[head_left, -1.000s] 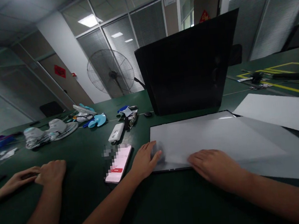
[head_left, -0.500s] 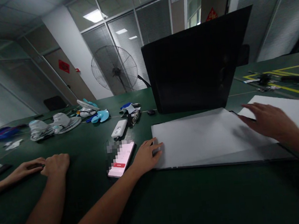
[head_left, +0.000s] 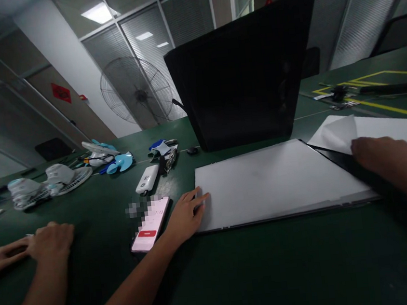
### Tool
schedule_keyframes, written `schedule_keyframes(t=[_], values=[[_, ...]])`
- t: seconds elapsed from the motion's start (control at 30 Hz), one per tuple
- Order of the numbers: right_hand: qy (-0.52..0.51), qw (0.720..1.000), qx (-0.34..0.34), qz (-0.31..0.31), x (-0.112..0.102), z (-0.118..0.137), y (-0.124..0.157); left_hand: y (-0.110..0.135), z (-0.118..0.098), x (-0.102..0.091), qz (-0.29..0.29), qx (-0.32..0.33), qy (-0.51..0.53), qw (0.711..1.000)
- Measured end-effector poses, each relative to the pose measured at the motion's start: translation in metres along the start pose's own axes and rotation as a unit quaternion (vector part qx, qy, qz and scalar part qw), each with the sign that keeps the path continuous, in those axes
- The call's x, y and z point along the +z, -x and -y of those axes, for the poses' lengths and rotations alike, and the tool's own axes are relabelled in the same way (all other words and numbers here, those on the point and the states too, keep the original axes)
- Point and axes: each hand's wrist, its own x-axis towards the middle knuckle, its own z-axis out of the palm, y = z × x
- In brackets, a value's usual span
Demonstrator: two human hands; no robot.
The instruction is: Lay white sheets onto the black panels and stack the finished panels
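A flat white panel [head_left: 261, 183] with thin dark edges lies on the green table. My left hand [head_left: 184, 217] rests at its left end, fingers spread and fingertips on the white surface. At the right, my right hand [head_left: 385, 155] is closed on the edge of a thin white sheet [head_left: 336, 133]. The sheet's near corner curls upward beside the hand, and the rest reaches out to the right. A dark strip shows between panel and sheet. Next to my left wrist lies a phone [head_left: 151, 223] with a lit pink screen.
A large black screen [head_left: 243, 80] stands tilted behind the panel. A white power bank [head_left: 147, 179], keys [head_left: 171, 158], and several small fans [head_left: 60, 177] lie to the left. Another person's hands [head_left: 49, 244] are at the far left. Yellow tape [head_left: 391, 108] marks the table at right.
My right hand has gone from loosely spread to closed on the white sheet, whose corner is now curled up. My left hand stays on the panel. The whole view has shifted.
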Motion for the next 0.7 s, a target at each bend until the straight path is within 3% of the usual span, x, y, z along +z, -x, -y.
schedule_keyframes(t=[0.17, 0.27, 0.33, 0.4, 0.5, 0.6, 0.7], values=[[0.051, 0.994, -0.047, -0.089, -0.029, 0.031, 0.039, 0.001, -0.001, 0.0, -0.009, 0.005, 0.0, 1.0], [0.078, 0.969, -0.176, -0.154, -0.035, 0.072, 0.087, 0.002, 0.001, 0.0, -0.009, 0.01, 0.005, 1.0], [0.071, 0.938, -0.3, -0.161, -0.031, 0.101, 0.122, 0.002, 0.002, 0.0, -0.007, 0.007, 0.006, 1.0], [0.032, 0.9, -0.415, -0.131, -0.022, 0.127, 0.153, 0.002, 0.003, 0.0, -0.005, 0.006, 0.006, 1.0], [-0.043, 0.843, -0.533, -0.054, -0.008, 0.15, 0.19, 0.001, 0.004, 0.003, -0.01, 0.018, 0.01, 1.0], [-0.113, 0.782, -0.613, 0.027, -0.001, 0.158, 0.213, 0.0, 0.005, 0.005, -0.017, 0.027, 0.019, 0.999], [-0.175, 0.723, -0.663, 0.084, -0.002, 0.158, 0.216, 0.001, 0.005, 0.005, -0.014, 0.031, 0.016, 0.999]])
